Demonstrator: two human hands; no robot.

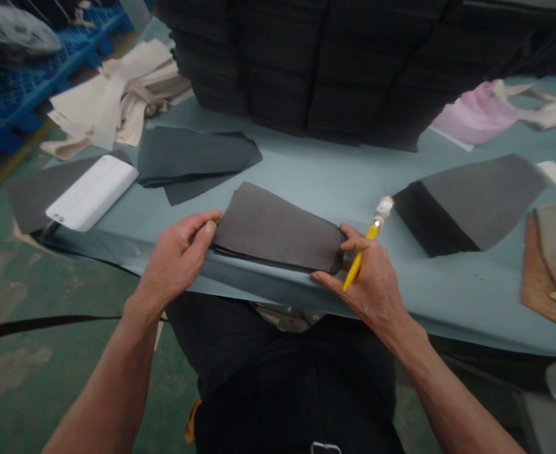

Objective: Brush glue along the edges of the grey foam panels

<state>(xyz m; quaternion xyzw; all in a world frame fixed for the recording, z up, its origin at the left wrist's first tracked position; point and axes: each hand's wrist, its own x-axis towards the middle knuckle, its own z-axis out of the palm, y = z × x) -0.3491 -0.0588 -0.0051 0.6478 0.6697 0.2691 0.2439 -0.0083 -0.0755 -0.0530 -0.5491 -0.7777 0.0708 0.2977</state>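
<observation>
Two hands work at the near edge of the pale blue tabletop [335, 170]: the left hand [176, 261] pinches one end of a stack of dark grey fabric pieces [278, 227], while the right hand [365, 277] clasps a yellow marker [359, 265] and steadies the other end. A loosened grip could let the layers slide apart, and the marker could streak the cloth.

Pale blue desk [335, 170]: tall black fabric stack [306, 75] at 12 o'clock, white rectangular block [92, 192] at 10 o'clock, dark grey fabric pieces [278, 230] at 6 o'clock, grey-and-black fabric panel [471, 202] at 3 o'clock.
</observation>
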